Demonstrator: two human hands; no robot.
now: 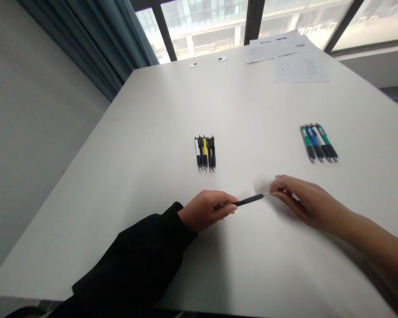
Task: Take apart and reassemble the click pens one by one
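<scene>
My left hand [207, 209], in a black sleeve, is closed round the back end of a black pen [250, 201] held just above the white table [119, 176]. My right hand [301, 196] pinches the pen's metal tip between thumb and fingers. The pen lies roughly level between the two hands. Behind my left hand lies a row of several black, white and yellow pens [205, 153]. Further right lies a second row of green, blue and white pens [319, 143].
Printed paper sheets [295, 59] lie at the table's far right edge by the window. Two small round objects [208, 61] sit near the far edge. A blue curtain [96, 44] hangs at the back left.
</scene>
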